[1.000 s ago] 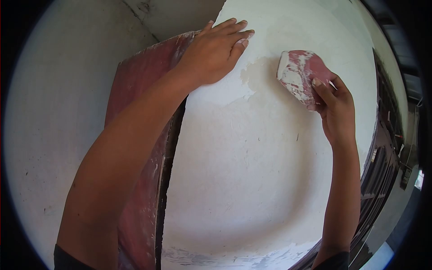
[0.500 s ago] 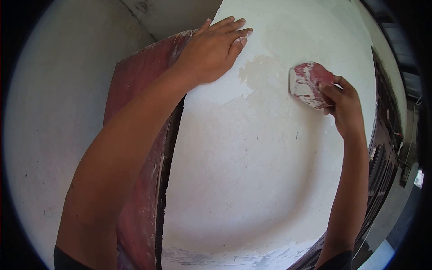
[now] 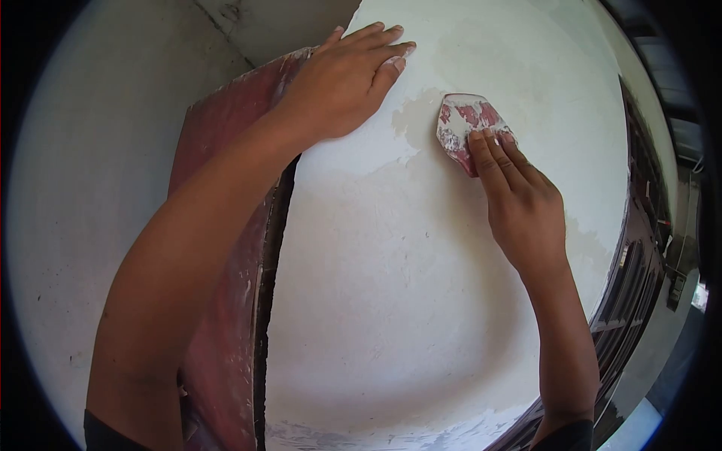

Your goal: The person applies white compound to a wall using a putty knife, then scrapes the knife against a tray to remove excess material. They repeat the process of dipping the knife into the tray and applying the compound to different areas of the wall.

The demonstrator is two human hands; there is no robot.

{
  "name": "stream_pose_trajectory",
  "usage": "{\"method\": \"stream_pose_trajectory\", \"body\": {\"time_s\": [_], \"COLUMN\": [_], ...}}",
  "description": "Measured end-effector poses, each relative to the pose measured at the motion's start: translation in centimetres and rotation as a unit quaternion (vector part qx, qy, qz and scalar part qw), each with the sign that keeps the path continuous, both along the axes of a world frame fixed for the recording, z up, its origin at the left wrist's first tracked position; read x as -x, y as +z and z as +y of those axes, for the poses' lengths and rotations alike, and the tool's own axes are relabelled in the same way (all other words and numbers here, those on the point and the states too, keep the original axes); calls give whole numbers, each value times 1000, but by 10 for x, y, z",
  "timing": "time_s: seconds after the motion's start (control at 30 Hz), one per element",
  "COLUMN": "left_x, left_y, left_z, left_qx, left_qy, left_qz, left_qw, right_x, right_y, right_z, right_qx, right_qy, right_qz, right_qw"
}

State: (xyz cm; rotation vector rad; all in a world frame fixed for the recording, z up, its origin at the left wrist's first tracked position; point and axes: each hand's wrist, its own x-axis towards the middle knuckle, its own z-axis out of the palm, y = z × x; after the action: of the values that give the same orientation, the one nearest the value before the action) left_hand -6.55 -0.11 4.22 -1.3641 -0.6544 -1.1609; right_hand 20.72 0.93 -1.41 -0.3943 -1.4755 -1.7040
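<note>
My right hand [image 3: 526, 203] grips a red putty scraper [image 3: 468, 116] smeared with white putty. Several fingers lie along its face, and its blade is against or very close to the white wall [image 3: 376, 270]. Just left of the blade is a bare greyish patch [image 3: 410, 116] in the white coat. My left hand [image 3: 353, 79] rests at the wall's left edge, fingers spread flat on the white surface. White dust or putty marks its fingertips.
A reddish painted panel [image 3: 218, 173] with a dark, rough edge [image 3: 274, 248] borders the wall on the left. Behind it stands a grey wall [image 3: 90, 195]. Dark metal grillework [image 3: 628, 293] lies beyond the wall's right side.
My right hand has moved left with the scraper and turned it, so the fingers now lie over its face. My left hand stays on the wall; the view has shifted slightly.
</note>
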Motion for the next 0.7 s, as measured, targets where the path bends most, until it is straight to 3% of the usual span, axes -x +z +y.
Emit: {"method": "stream_pose_trajectory", "body": {"time_s": [0.27,0.4,0.53,0.7], "left_x": [2,-1,-3,-3], "left_y": [2,0,-1,-1], "left_z": [0,-1,-3,-4], "left_qx": [-21,-11,4,21], "left_qy": [-5,2,7,3], "left_qz": [12,5,-3,-5], "left_qw": [1000,1000,1000,1000], "right_x": [2,-7,-20,-4], "right_y": [-13,-46,-45,8], "right_z": [-11,-36,-56,-43], "right_qx": [60,100,73,-35], "right_qy": [-63,-33,47,34], "right_qz": [-71,-105,-70,19], "right_qw": [994,989,994,999]}}
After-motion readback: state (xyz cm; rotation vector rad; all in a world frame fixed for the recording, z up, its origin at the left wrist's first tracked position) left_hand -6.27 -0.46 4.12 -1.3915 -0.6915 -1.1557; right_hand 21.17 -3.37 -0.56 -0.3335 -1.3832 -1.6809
